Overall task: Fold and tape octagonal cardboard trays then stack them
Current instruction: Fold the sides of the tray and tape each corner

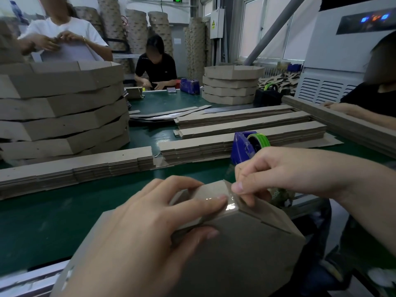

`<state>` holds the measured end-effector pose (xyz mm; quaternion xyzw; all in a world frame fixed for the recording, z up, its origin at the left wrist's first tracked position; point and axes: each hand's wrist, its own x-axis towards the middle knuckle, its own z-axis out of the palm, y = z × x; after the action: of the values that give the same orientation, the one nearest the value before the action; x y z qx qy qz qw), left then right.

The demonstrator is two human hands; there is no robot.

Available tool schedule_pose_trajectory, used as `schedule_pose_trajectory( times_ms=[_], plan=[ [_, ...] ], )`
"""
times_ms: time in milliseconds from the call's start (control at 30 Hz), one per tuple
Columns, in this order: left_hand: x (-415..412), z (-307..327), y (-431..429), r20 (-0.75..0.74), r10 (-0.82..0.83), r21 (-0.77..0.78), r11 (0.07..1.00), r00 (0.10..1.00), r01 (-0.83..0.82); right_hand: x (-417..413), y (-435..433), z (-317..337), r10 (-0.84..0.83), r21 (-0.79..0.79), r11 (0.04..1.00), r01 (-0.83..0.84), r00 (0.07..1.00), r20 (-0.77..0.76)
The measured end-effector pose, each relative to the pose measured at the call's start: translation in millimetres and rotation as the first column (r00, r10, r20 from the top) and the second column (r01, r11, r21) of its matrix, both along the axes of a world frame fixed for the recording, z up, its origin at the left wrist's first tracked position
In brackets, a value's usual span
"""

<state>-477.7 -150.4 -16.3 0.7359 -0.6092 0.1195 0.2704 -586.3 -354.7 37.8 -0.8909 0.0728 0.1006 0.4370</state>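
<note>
A brown cardboard tray piece point(242, 247) is held upright at the near edge of the green table point(64, 221). My left hand point(150, 228) grips its folded corner, fingers over the top and thumb on the face. A strip of clear tape point(227, 205) shines across the seam. My right hand point(285, 174) pinches the tape's end and the flap at that corner. Behind my right hand stands a blue tape dispenser point(246, 146) with a green roll.
A tall stack of finished octagonal trays point(64, 108) fills the left. Piles of flat cardboard strips point(246, 127) lie across the middle of the table. A second tray stack point(231, 86) stands at the far side. Three other people work around the table.
</note>
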Motion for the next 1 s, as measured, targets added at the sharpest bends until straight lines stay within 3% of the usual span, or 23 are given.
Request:
schedule_pose_trajectory(
  times_ms=[733, 933, 1000],
  plan=[
    [-3.3, -3.9, -6.9, 0.037, 0.014, -0.051, 0.999, 0.999, -0.013, -4.6, -10.0, -13.3, -0.129, -0.144, 0.984, 0.109, 0.983, -0.134],
    [-0.1, -4.5, -4.8, 0.027, 0.019, -0.063, 0.998, 0.999, -0.018, -14.4, -19.9, -27.5, -0.279, -0.313, 0.923, 0.224, 0.949, -0.144],
    [0.4, -3.8, -4.3, 0.020, 0.027, -0.061, 0.998, 0.999, -0.026, -27.6, -32.4, -26.7, -0.378, -0.340, 0.874, 0.346, 0.925, -0.031]
  ],
)
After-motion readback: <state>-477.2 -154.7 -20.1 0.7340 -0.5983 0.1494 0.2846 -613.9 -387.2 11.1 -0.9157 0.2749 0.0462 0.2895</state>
